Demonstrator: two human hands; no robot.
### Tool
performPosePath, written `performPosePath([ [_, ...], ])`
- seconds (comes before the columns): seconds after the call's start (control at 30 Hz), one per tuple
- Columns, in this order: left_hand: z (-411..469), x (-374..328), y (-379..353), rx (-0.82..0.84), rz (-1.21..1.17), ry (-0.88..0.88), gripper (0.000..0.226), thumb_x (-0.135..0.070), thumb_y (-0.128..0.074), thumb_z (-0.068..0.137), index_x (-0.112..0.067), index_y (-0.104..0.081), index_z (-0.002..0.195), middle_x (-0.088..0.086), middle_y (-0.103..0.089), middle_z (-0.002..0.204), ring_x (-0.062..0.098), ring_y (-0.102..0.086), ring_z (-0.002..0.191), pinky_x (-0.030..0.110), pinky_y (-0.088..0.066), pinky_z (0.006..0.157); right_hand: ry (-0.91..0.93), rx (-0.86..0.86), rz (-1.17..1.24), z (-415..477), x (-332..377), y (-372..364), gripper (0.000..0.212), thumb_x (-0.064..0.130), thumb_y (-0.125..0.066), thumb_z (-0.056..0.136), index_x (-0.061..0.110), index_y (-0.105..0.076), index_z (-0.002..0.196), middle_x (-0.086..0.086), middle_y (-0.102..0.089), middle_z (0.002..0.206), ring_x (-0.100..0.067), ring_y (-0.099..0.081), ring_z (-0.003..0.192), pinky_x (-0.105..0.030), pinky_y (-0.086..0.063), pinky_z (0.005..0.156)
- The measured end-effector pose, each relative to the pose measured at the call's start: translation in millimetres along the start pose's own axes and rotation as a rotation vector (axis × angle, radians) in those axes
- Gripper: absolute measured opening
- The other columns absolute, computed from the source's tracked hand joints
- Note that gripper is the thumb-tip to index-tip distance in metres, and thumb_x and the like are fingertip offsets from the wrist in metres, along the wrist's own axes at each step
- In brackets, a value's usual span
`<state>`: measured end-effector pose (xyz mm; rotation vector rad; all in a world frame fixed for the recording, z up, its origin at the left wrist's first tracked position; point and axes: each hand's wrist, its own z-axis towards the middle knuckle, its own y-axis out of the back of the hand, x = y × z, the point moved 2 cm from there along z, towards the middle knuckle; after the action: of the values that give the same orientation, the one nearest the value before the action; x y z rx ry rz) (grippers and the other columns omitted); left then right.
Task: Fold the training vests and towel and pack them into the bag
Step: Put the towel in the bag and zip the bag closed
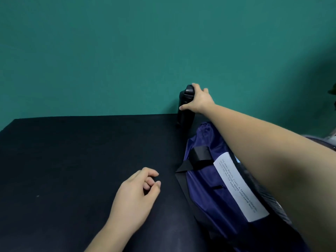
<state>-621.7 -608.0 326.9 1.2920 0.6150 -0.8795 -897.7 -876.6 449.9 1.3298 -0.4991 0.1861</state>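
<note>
While the right hand (197,100) reaches to center right of the frame, its fingers and thumb are curled round the top of a black bottle (185,115), clamped on the cap end. Bottle stands upright at the far edge of the table (72,160), right against the teal wall (127,51). Right forearm stretches diagonally from the lower right corner up to the bottle, passing over the bag (209,140).

Bag is dark blue, lying on the table in the lower right of the frame, its gathered end pointing up toward the bottle and just beside the bottle's base. 1 white label (240,188) with small printed text runs along its top side; text too small to read fully. Black strap (200,153) crosses the bag near its upper part and another black band runs down its left edge. Cannot tell what is inside the bag.

Left hand (138,195) sits low center, resting on the table left of the bag and apart from it, fingers loosely curled, thumb near the fingertips, holding nothing
</note>
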Motion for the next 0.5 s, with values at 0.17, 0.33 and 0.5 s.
performPosePath([
  [0.17, -1, -1, 0, 0.002, -0.008, -0.013, 0.013, -0.037, -0.072, 0.096, -0.045, -0.065, 0.103, -0.019, -0.066, 0.101, 0.009, -0.063, 0.097, 0.022, -0.049, 0.076, 0.047, -0.069, 0.104, 12, 5, -10, 0.093, 0.052, -0.093, 0.064, 0.037, -0.041, 0.139, -0.006, -0.059, 0.123, -0.031, -0.063, 0.106, -0.042, -0.059, 0.094],
  [0.33, -1, 1, 0, 0.003, -0.011, -0.017, 0.013, -0.037, -0.071, 0.096, -0.044, -0.065, 0.105, -0.018, -0.066, 0.100, 0.008, -0.063, 0.097, 0.023, -0.049, 0.077, 0.074, -0.099, 0.146, 11, 7, -18, 0.078, 0.048, -0.091, 0.068, 0.037, -0.041, 0.127, -0.006, -0.065, 0.114, -0.032, -0.066, 0.097, -0.040, -0.061, 0.082],
  [0.5, 0, 2, -1, 0.002, 0.000, -0.033, 0.012, -0.038, -0.070, 0.097, -0.044, -0.065, 0.105, -0.020, -0.065, 0.100, 0.007, -0.063, 0.097, 0.021, -0.049, 0.078, 0.083, -0.109, 0.136, 4, 7, -13, 0.080, 0.049, -0.091, 0.069, 0.036, -0.040, 0.128, -0.006, -0.065, 0.116, -0.033, -0.066, 0.099, -0.038, -0.057, 0.083],
])
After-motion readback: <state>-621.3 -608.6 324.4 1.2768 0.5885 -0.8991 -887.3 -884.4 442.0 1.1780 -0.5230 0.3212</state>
